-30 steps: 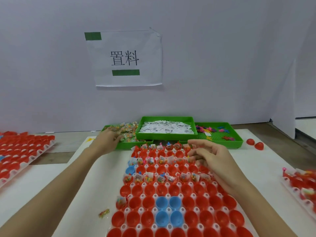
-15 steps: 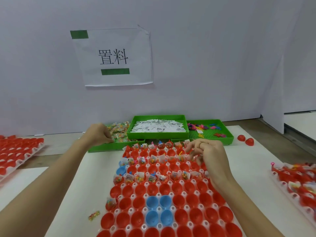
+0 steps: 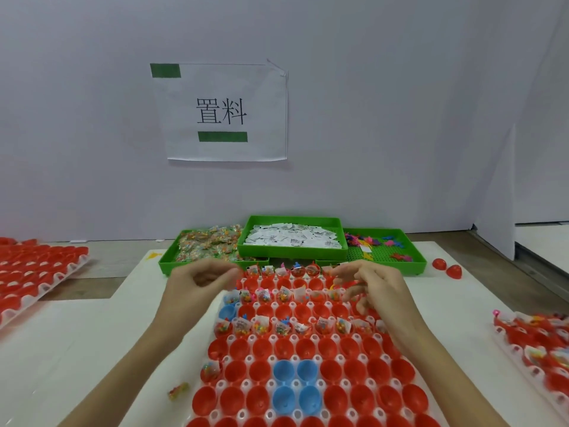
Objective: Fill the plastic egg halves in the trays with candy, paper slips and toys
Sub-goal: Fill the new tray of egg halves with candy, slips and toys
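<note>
Three green bins sit along the table's far edge: the left bin (image 3: 167,262) holds wrapped candy (image 3: 209,243), the middle bin (image 3: 292,254) — raised above the other two — holds paper slips (image 3: 292,237), and the right bin (image 3: 415,257) holds a few coloured toys (image 3: 374,241). Just in front of them the centre tray (image 3: 243,415) carries rows of egg halves (image 3: 326,346), nearly all red, with five blue; three of its far rows are filled, alternating with empty ones. A second tray (image 3: 40,288) of red halves lies at the left edge, a third (image 3: 505,343) with filled halves at the right. Two loose halves (image 3: 446,268) rest near the far right corner, and one candy (image 3: 178,391) lies beside the centre tray's left side. The left hand (image 3: 197,285) hovers at that tray's far left corner, fingers loosely curled — whether they pinch anything I cannot tell. The right hand (image 3: 374,288) hangs over the far right rows, fingers apart and bent, blurred.
</note>
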`<action>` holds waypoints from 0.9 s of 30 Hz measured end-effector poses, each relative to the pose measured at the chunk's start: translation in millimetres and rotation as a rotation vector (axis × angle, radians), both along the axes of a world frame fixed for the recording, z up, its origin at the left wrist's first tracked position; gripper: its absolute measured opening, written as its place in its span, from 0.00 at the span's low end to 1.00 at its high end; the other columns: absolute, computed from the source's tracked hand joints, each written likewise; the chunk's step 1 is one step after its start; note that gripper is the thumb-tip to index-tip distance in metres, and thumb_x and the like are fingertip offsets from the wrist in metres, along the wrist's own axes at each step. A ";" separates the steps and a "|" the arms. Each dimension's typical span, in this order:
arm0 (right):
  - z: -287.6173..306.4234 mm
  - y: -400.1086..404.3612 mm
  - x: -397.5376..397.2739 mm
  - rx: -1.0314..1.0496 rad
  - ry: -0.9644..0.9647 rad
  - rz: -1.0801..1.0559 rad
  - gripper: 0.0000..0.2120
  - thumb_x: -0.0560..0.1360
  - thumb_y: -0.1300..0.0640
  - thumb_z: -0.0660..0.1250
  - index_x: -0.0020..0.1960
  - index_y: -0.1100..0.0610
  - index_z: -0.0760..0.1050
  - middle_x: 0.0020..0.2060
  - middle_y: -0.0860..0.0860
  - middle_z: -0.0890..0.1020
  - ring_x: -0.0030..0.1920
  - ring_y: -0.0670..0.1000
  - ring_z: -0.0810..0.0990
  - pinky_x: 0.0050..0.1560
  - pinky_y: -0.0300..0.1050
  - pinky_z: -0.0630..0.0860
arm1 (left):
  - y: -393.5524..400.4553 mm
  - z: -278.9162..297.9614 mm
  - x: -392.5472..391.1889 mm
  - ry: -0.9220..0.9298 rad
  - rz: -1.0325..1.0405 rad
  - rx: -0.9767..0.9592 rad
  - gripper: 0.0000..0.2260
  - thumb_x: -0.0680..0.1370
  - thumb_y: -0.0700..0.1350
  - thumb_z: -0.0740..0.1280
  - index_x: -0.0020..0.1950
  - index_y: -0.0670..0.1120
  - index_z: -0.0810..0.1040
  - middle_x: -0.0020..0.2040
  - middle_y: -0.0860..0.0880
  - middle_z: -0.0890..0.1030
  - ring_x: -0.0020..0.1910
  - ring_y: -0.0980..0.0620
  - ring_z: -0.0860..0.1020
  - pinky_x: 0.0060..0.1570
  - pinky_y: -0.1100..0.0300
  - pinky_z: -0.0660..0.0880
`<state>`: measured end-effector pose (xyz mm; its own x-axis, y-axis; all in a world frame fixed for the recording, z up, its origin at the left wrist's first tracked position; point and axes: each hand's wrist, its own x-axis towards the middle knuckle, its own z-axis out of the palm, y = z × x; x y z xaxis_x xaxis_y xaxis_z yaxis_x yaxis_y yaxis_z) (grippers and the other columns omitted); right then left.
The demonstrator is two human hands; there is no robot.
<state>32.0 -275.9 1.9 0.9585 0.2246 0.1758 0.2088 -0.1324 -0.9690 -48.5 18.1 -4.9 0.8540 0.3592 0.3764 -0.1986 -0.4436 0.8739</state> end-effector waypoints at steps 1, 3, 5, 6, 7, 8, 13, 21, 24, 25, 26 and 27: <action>-0.5 1.4 2.0 -0.037 -0.032 -0.014 0.19 0.81 0.67 0.58 0.46 0.54 0.86 0.42 0.49 0.87 0.34 0.48 0.83 0.28 0.37 0.73 | -5.5 -2.8 -10.1 0.002 -0.026 -0.043 0.04 0.74 0.44 0.77 0.47 0.51 0.88 0.42 0.50 0.88 0.41 0.54 0.86 0.44 0.67 0.81; -0.4 6.4 8.6 -0.158 -0.115 -0.048 0.18 0.80 0.69 0.61 0.47 0.51 0.85 0.42 0.44 0.87 0.39 0.45 0.84 0.33 0.34 0.76 | -12.8 -7.0 -24.4 -0.003 -0.066 -0.089 0.06 0.76 0.41 0.75 0.46 0.52 0.88 0.42 0.48 0.88 0.41 0.52 0.87 0.44 0.65 0.82; 2.0 14.5 18.5 -0.289 -0.189 -0.071 0.17 0.79 0.68 0.63 0.50 0.48 0.84 0.43 0.42 0.86 0.45 0.41 0.83 0.39 0.29 0.76 | -15.6 -7.5 -31.7 -0.015 -0.095 -0.088 0.09 0.77 0.40 0.74 0.45 0.54 0.88 0.42 0.48 0.88 0.41 0.51 0.87 0.43 0.67 0.81; 4.0 19.1 25.7 -0.342 -0.223 -0.080 0.16 0.80 0.67 0.64 0.51 0.47 0.83 0.46 0.40 0.85 0.46 0.39 0.82 0.40 0.26 0.75 | -16.4 -6.4 -34.0 -0.022 -0.107 -0.089 0.09 0.76 0.41 0.74 0.45 0.55 0.88 0.42 0.49 0.88 0.41 0.52 0.87 0.43 0.67 0.81; 6.8 23.7 34.7 -0.391 -0.260 -0.091 0.15 0.80 0.66 0.64 0.53 0.47 0.83 0.48 0.41 0.85 0.44 0.38 0.81 0.38 0.25 0.74 | -16.9 -5.0 -35.2 -0.030 -0.123 -0.095 0.08 0.76 0.42 0.74 0.44 0.56 0.88 0.42 0.49 0.88 0.41 0.52 0.87 0.43 0.67 0.81; 10.3 28.3 45.2 -0.445 -0.298 -0.101 0.14 0.81 0.65 0.64 0.56 0.49 0.83 0.50 0.42 0.84 0.42 0.39 0.81 0.37 0.26 0.74 | -17.4 -3.9 -36.1 -0.038 -0.140 -0.106 0.07 0.75 0.43 0.74 0.44 0.55 0.88 0.42 0.49 0.88 0.41 0.52 0.87 0.43 0.67 0.81; 28.6 51.8 99.2 -0.741 -0.368 -0.066 0.13 0.83 0.60 0.64 0.65 0.57 0.81 0.61 0.52 0.84 0.56 0.49 0.82 0.59 0.42 0.75 | -18.5 -7.6 -40.5 -0.052 -0.200 -0.107 0.03 0.74 0.47 0.75 0.46 0.53 0.88 0.43 0.49 0.88 0.43 0.51 0.86 0.45 0.64 0.82; 24.7 67.9 141.8 -1.018 -0.295 0.064 0.14 0.77 0.54 0.74 0.60 0.59 0.84 0.64 0.56 0.82 0.65 0.56 0.80 0.70 0.53 0.73 | -17.7 -12.5 -42.4 -0.053 -0.219 -0.052 0.03 0.75 0.49 0.76 0.48 0.55 0.88 0.44 0.51 0.88 0.44 0.49 0.86 0.47 0.63 0.82; 25.4 70.0 148.4 -1.028 -0.276 0.079 0.11 0.75 0.55 0.75 0.56 0.57 0.86 0.62 0.55 0.83 0.62 0.55 0.81 0.66 0.51 0.75 | -16.0 -11.3 -41.7 -0.053 -0.208 -0.052 0.03 0.75 0.48 0.75 0.48 0.55 0.88 0.44 0.51 0.88 0.44 0.51 0.86 0.45 0.65 0.81; 25.0 70.4 149.8 -1.025 -0.275 0.072 0.09 0.75 0.55 0.76 0.54 0.57 0.86 0.61 0.55 0.84 0.60 0.54 0.81 0.63 0.50 0.75 | -15.6 -11.1 -41.3 -0.055 -0.203 -0.052 0.03 0.75 0.47 0.76 0.48 0.55 0.88 0.44 0.51 0.88 0.44 0.51 0.86 0.45 0.65 0.81; 24.4 70.5 150.8 -1.022 -0.276 0.061 0.08 0.75 0.55 0.76 0.52 0.57 0.86 0.59 0.55 0.84 0.57 0.53 0.81 0.59 0.48 0.76 | -15.1 -11.0 -41.2 -0.057 -0.197 -0.054 0.04 0.75 0.47 0.76 0.48 0.55 0.88 0.44 0.51 0.88 0.44 0.51 0.86 0.45 0.65 0.81; 23.5 70.1 151.2 -1.016 -0.274 0.051 0.06 0.75 0.55 0.76 0.50 0.57 0.86 0.55 0.54 0.84 0.53 0.52 0.80 0.56 0.46 0.76 | -14.9 -11.0 -41.3 -0.056 -0.193 -0.057 0.04 0.75 0.47 0.76 0.48 0.55 0.88 0.44 0.51 0.88 0.44 0.51 0.86 0.45 0.66 0.81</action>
<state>183.1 -205.7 25.4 0.8995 0.4272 0.0914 0.4324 -0.8407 -0.3260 -89.8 3.2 -15.9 0.8873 0.2134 0.4089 -0.3240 -0.3424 0.8819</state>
